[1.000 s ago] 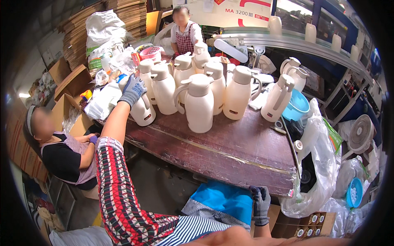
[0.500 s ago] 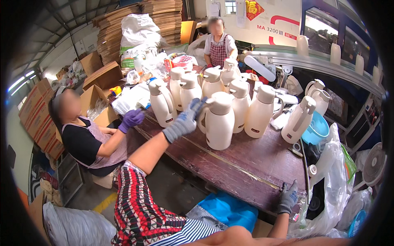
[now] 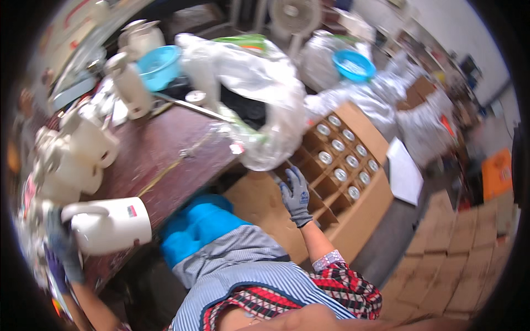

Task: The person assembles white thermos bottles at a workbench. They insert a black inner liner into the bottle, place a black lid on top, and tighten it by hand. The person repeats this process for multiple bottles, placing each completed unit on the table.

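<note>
My left hand (image 3: 65,245), in a grey glove, grips a cream thermos jug (image 3: 116,229) at its lid and handle end. The jug lies tilted on its side, its base pointing right, over the table's front edge. A co-worker's purple-gloved hand (image 3: 55,267) is right beside my left hand; whether it touches the jug I cannot tell. My right hand (image 3: 296,198), also grey-gloved, is over a divided cardboard box (image 3: 361,207), fingers apart and holding nothing. Several round, silver-white ends (image 3: 340,175) show in the box's far compartments. The compartments near my right hand are partly hidden by it.
More cream jugs (image 3: 72,160) stand blurred on the dark table (image 3: 171,138) at left. A blue basin (image 3: 159,67), a clear plastic bag (image 3: 276,83) and a fan (image 3: 295,14) are beyond. Stacked cartons (image 3: 452,237) are at the right.
The view has swung right, bringing the divided box into sight. My left hand now holds a jug tipped on its side. My right hand has moved from the table edge to over the box.
</note>
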`<action>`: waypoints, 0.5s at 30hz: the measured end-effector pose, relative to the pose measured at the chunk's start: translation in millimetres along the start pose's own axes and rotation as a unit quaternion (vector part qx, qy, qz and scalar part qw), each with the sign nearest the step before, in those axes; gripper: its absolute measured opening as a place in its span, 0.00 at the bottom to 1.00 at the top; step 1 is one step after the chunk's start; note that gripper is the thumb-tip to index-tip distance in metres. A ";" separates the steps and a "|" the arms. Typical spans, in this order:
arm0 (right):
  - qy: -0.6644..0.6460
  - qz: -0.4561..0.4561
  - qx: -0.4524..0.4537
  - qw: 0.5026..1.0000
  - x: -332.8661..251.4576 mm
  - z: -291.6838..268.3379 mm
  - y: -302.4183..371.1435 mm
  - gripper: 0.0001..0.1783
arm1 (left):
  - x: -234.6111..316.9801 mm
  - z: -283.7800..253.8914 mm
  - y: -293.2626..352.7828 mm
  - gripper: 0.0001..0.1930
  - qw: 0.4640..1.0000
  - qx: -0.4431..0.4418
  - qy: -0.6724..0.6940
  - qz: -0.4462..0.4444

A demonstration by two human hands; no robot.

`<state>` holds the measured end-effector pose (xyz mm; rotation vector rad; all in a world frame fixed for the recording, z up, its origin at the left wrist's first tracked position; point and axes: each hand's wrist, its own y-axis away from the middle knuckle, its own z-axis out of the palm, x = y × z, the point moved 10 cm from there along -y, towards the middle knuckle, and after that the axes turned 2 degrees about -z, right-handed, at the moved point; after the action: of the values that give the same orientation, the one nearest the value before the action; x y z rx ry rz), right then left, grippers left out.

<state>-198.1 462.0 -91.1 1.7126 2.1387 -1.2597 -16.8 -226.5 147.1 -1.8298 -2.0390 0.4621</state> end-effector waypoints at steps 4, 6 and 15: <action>0.068 0.337 0.127 0.931 213.9 -108.3 97.6 0.27 | 14.3 107.9 75.5 0.15 0.887 -0.040 0.371 -0.271; 0.156 0.302 0.097 0.935 232.7 -123.5 78.0 0.30 | 38.1 158.2 127.7 0.13 0.829 -0.034 0.434 -0.350; 0.304 0.450 -0.240 0.805 383.1 -81.3 40.8 0.52 | 82.1 232.9 122.5 0.22 0.794 -0.244 0.445 -0.336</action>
<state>-266.0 803.4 -275.1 2.5322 1.2408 0.0987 -27.4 -132.2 -111.7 -1.0015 -1.9323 -1.0168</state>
